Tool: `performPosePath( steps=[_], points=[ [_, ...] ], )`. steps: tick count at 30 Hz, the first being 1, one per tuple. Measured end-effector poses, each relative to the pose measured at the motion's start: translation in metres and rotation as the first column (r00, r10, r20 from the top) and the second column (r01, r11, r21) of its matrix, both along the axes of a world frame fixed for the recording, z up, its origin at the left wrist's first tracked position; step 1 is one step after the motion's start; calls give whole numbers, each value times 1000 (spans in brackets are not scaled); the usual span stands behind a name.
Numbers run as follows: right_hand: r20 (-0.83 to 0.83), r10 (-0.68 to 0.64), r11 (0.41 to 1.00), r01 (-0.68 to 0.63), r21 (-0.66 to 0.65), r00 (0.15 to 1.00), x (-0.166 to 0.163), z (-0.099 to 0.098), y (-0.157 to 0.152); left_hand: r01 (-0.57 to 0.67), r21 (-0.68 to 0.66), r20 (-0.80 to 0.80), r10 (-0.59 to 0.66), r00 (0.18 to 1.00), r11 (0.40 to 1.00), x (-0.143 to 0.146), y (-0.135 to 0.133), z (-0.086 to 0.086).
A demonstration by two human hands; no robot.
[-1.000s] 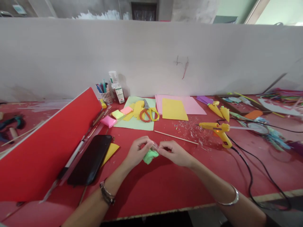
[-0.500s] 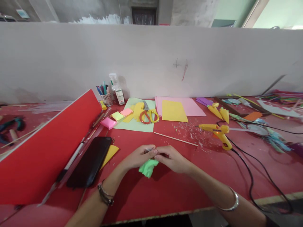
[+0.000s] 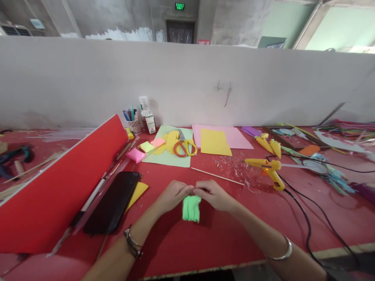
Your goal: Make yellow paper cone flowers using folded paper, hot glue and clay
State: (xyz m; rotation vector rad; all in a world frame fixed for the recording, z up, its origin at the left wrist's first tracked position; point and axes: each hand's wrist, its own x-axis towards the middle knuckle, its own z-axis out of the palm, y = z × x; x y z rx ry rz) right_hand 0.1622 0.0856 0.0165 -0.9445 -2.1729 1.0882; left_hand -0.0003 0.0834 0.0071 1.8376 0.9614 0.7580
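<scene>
A bright green packet of soft clay (image 3: pixel 191 208) hangs just above the red tabletop, between my two hands. My left hand (image 3: pixel 175 195) pinches its upper edge with thumb and fingers. Close against it, my right hand (image 3: pixel 212 195) pinches the same edge, and the two thumbs almost meet. The fingertips hide the top of the packet, so whether it is torn cannot be seen. Similar small packets, a pink one (image 3: pixel 136 155), a yellow one (image 3: pixel 147 147) and a peach one (image 3: pixel 158 142), lie on the pale green sheet (image 3: pixel 178 160) and at its left edge.
Scissors (image 3: pixel 185 147) lie on the pale green sheet. A wooden stick (image 3: pixel 218 176) lies beyond my hands. To the right is a yellow glue gun (image 3: pixel 265 166) with its indicator lit and a trailing cord. A black phone (image 3: pixel 113 203) and a red board (image 3: pixel 67 183) are on the left.
The green packet has swung round and now hangs flatter and squarer below my fingers, slightly farther right. Both hands keep pinching it. The camera has tilted up a little.
</scene>
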Motion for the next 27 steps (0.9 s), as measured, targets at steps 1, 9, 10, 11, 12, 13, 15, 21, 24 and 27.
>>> performPosePath(
  steps=[1,9,10,11,12,13,15,21,24,27],
  points=[
    [-16,0,1000,-1,-13,1000,-1,-1,0,13,-15,5,-13,1000,1000,0,0,0],
    [-119,18,989,-36,-146,993,-6,-8,0,85,-139,49,-79,996,987,2,-3,-1],
    [-121,12,989,-30,-145,993,-5,-8,1,77,-136,54,-70,996,988,2,-3,-1],
    [-121,6,990,-23,-142,993,-5,-8,1,67,-130,56,-60,997,989,2,-3,-1],
    [-119,-1,990,-16,-138,993,-5,-8,2,55,-123,58,-48,997,991,2,-3,-1],
    [-117,-10,991,-6,-134,993,-5,-8,2,40,-115,60,-33,998,993,3,-2,-2],
    [-111,-36,993,22,-120,993,-6,-7,2,4,-98,71,3,998,995,3,-1,-3],
    [-70,-209,978,207,-26,975,-5,-8,7,15,-101,115,-4,993,995,0,-1,-2],
    [1,-272,962,272,27,962,-3,-9,10,-112,-84,45,116,992,990,-5,4,-1],
    [91,-331,941,321,111,939,-1,-6,12,-365,-24,-24,364,931,931,-16,14,-1]
  ],
)
